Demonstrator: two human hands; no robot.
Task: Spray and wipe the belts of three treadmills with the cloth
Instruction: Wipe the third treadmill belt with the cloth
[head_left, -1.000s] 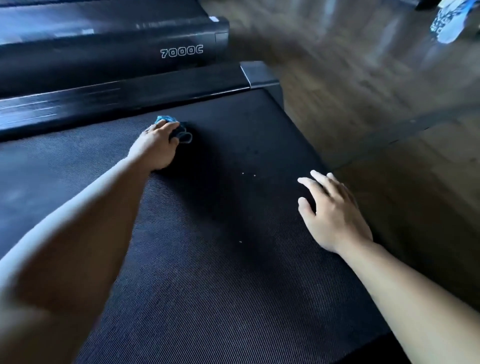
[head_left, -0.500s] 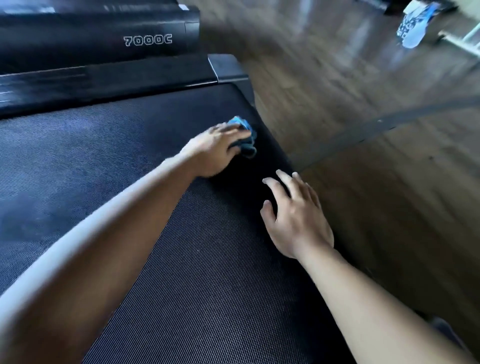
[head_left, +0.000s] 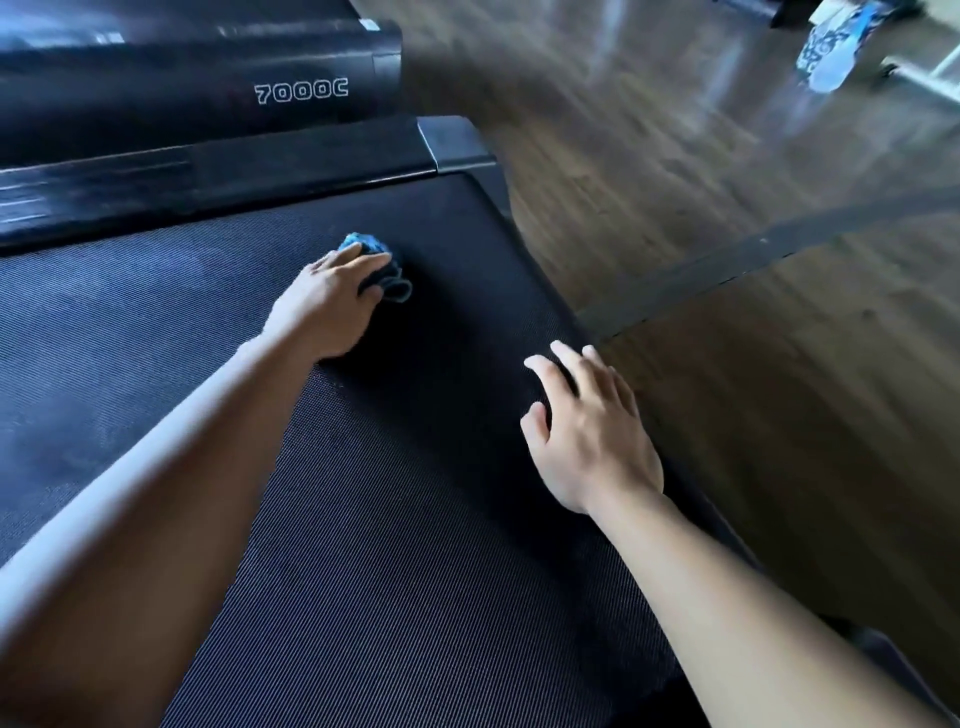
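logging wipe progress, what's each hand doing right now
Left hand: grips the cloth on the belt.
Right hand: open, holding nothing.

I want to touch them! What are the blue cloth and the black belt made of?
The cloth looks like soft fabric, maybe microfibre: it bunches in folds under the left hand. The belt looks like matte black rubber or similar, with fine ribbed lines.
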